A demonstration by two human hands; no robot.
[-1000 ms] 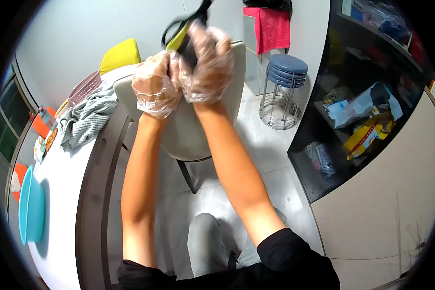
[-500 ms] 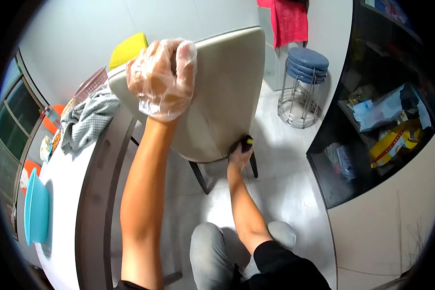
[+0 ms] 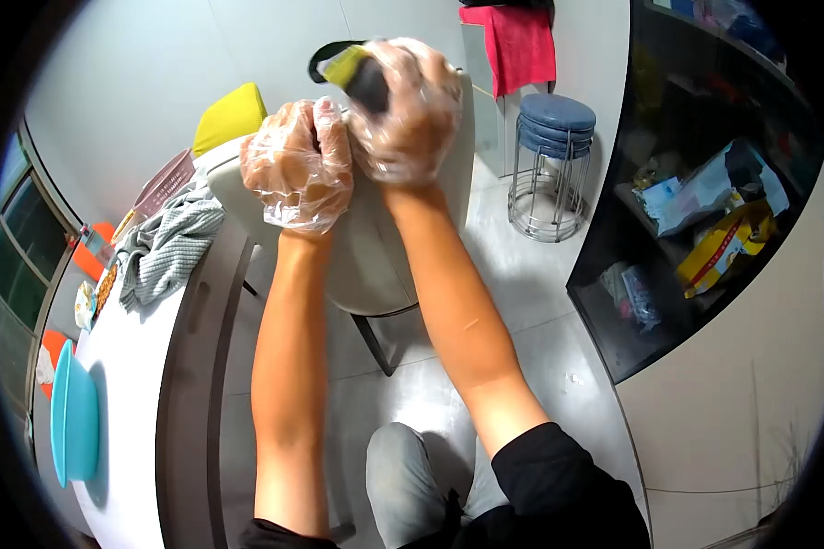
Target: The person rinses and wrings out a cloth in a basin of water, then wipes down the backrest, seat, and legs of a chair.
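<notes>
Both hands wear clear plastic gloves. My left hand (image 3: 298, 166) is wrapped round the top edge of a beige chair's backrest (image 3: 364, 256). Close beside it on the right, my right hand (image 3: 410, 112) grips a black and yellow brush-like tool (image 3: 357, 75) at the top of the same backrest. A dark loop sticks out from the tool's left end. The glove and fingers hide part of the tool, so its underside cannot be made out.
On the left, a white table (image 3: 124, 403) bears a turquoise basin (image 3: 75, 416), a grey cloth (image 3: 169, 242) and a pink basket (image 3: 165, 181). A yellow chair (image 3: 231, 119) stands behind. Stacked blue stools (image 3: 555, 123) and a dark cabinet (image 3: 650, 192) are on the right.
My right hand, with the tool, has come up from the backrest's lower right to its top edge, beside my left hand. My left hand has stayed on the top edge.
</notes>
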